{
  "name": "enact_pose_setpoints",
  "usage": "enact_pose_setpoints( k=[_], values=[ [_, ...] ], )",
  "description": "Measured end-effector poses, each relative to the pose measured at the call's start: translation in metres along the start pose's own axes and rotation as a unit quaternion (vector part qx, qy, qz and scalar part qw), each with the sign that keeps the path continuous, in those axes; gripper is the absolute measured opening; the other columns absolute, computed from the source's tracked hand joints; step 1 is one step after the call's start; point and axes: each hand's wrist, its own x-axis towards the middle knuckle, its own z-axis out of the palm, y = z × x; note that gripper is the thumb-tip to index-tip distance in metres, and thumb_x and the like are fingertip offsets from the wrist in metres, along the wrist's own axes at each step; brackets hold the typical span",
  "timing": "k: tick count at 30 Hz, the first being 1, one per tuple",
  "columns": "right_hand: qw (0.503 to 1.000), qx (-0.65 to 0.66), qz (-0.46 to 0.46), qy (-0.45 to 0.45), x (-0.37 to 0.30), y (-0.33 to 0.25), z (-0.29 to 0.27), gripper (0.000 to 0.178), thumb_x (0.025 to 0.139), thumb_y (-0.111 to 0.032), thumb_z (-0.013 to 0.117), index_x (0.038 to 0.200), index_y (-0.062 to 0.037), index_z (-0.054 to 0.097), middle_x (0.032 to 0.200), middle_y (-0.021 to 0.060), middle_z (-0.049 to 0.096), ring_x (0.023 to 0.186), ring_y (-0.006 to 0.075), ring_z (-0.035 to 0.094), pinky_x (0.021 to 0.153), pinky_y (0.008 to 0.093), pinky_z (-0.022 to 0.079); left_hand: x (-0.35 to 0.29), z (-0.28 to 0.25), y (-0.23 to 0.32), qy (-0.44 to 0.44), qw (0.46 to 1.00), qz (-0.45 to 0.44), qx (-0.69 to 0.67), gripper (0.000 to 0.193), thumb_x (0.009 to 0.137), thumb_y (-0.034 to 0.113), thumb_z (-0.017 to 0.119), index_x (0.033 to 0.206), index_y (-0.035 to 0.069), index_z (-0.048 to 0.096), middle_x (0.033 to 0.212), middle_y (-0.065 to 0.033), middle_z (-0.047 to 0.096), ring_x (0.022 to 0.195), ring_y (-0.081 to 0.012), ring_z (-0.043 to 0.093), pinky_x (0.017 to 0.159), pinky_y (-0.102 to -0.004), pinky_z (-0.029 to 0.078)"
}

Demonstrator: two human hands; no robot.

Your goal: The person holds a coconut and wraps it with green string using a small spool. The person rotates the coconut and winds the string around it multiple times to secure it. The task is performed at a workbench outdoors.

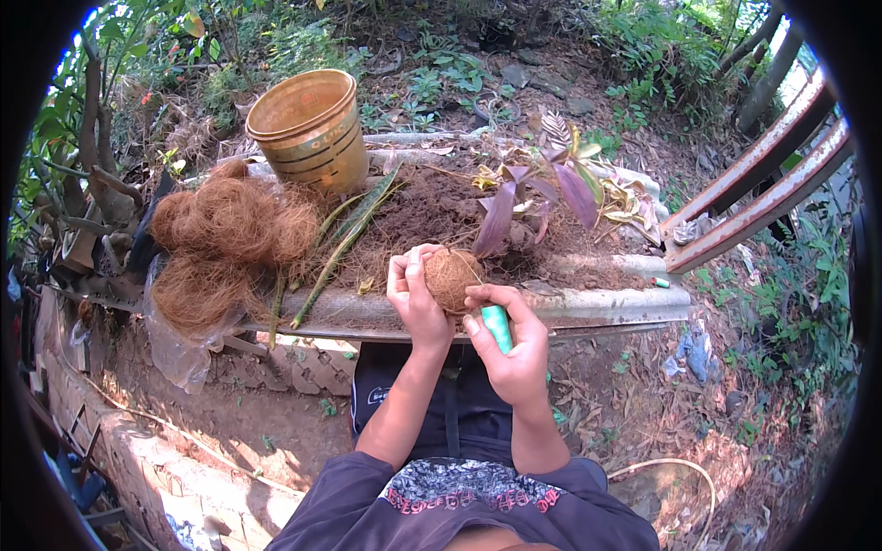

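Observation:
My left hand [421, 301] is closed around the side of a round brown ball of coconut fibre [451, 278], above the near edge of the bench. Against the ball's right side, my right hand [519, 354] has its thumb and fingertips pinched together. A bright green spool [497, 328], seemingly of thread, is tucked in that hand's palm; the thread itself is too fine to make out. Just beyond the ball lie loose dark soil [424, 213] and a purple-leaved plant [499, 219].
Loose coconut fibre [230, 220] is heaped at the left, partly on a clear plastic bag [184, 358]. A tan plastic pot [317, 151] stands tilted behind it. Long green leaves [344, 243] lie on the corrugated sheet [634, 305]. A rusty metal frame [763, 188] rises at the right.

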Motion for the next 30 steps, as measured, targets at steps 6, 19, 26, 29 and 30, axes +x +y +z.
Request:
enact_pose_setpoints(
  k=[6, 19, 26, 29, 30],
  values=[
    [0.999, -0.022, -0.011, -0.043, 0.004, 0.008, 0.000, 0.016, 0.079, -0.002, 0.061, 0.095, 0.0007, 0.065, 0.094, 0.0112, 0.062, 0.087, 0.0205, 0.062, 0.078, 0.0301, 0.047, -0.005, 0.011, 0.014, 0.019, 0.998, -0.047, -0.023, 0.019, 0.097, 0.020, 0.048, 0.085, 0.006, 0.047, 0.091, -0.0074, 0.060, 0.078, -0.0094, 0.055, 0.072, -0.0247, 0.047],
    [0.892, 0.243, 0.222, -0.309, 0.011, 0.031, -0.020, 0.019, 0.087, -0.008, 0.057, 0.099, 0.0042, 0.066, 0.090, 0.0099, 0.066, 0.062, 0.0056, 0.050, 0.052, 0.0189, 0.037, -0.001, 0.012, 0.032, -0.045, 0.971, -0.235, -0.003, 0.051, 0.095, 0.051, 0.039, 0.105, 0.002, 0.051, 0.094, -0.0114, 0.061, 0.081, -0.0177, 0.063, 0.072, -0.0319, 0.054],
    [0.908, 0.183, 0.175, -0.334, 0.015, 0.018, -0.027, 0.021, 0.090, -0.011, 0.055, 0.104, 0.0011, 0.065, 0.089, 0.0073, 0.068, 0.066, 0.0055, 0.052, 0.055, 0.0209, 0.041, -0.008, 0.000, 0.036, -0.206, 0.942, -0.236, -0.124, 0.037, 0.089, 0.021, 0.062, 0.110, 0.004, 0.037, 0.106, -0.0140, 0.054, 0.095, -0.0185, 0.059, 0.081, -0.0342, 0.052],
    [0.916, 0.171, 0.138, -0.336, 0.012, 0.019, -0.024, 0.023, 0.091, -0.012, 0.054, 0.109, 0.0000, 0.062, 0.095, 0.0061, 0.067, 0.068, 0.0056, 0.053, 0.057, 0.0210, 0.043, -0.005, 0.005, 0.039, -0.162, 0.953, -0.232, -0.110, 0.035, 0.090, 0.022, 0.061, 0.109, 0.004, 0.038, 0.105, -0.0142, 0.054, 0.096, -0.0191, 0.059, 0.084, -0.0342, 0.051],
    [0.918, 0.171, 0.126, -0.334, 0.009, 0.019, -0.023, 0.024, 0.092, -0.012, 0.053, 0.111, 0.0001, 0.061, 0.097, 0.0065, 0.067, 0.068, 0.0059, 0.054, 0.057, 0.0209, 0.043, -0.004, 0.007, 0.041, -0.155, 0.956, -0.228, -0.103, 0.037, 0.093, 0.028, 0.055, 0.114, 0.003, 0.039, 0.110, -0.0150, 0.054, 0.100, -0.0214, 0.059, 0.086, -0.0355, 0.051]
  ],
)
